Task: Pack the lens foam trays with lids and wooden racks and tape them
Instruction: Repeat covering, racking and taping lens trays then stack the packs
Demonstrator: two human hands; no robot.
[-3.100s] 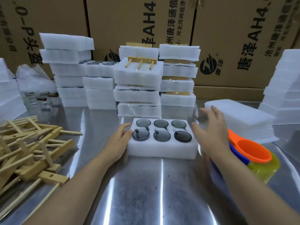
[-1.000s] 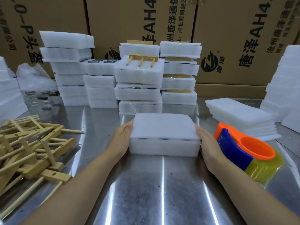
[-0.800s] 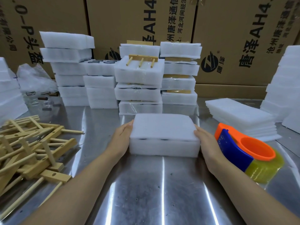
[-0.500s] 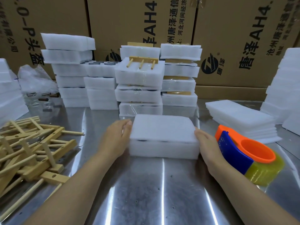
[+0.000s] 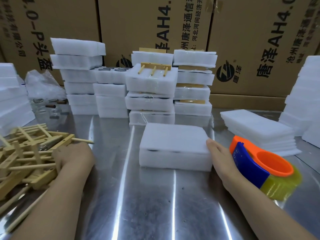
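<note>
1. Across the steel table [image 5: 155, 210], backed by printed cardboard cartons [image 5: 242, 40], stand stacks of finished foam packs [image 5: 150, 84]. Some are wrapped in film, and one has a wooden rack on top.
2. Centre front sits the foam tray [image 5: 173, 161] with its lid [image 5: 173, 135] laid on. Dark lenses show through the slit between the two. It is likely very light, soft and easily dented, and the lid looks loose. I would hold it with flat palms on the two short sides, pressing gently rather than pinching corners.
3. At the left lies the pile of wooden racks [image 5: 26, 158]. They look stiff and light, with thin pegs that tangle, so each is best lifted by its flat bar, not by a peg.
4. At the right is a stack of foam lids [image 5: 256, 134]. Nearer, the tape dispenser [image 5: 259, 168] lies beside the right wrist.
5. The right hand [image 5: 221, 158] lies flat and relaxed against the tray's right side, with the thumb at the lid's edge.
6. The left hand [image 5: 72, 156] is down on the rack pile. Its fingers are hidden among the sticks, so I cannot tell whether it has closed on a rack.
</note>
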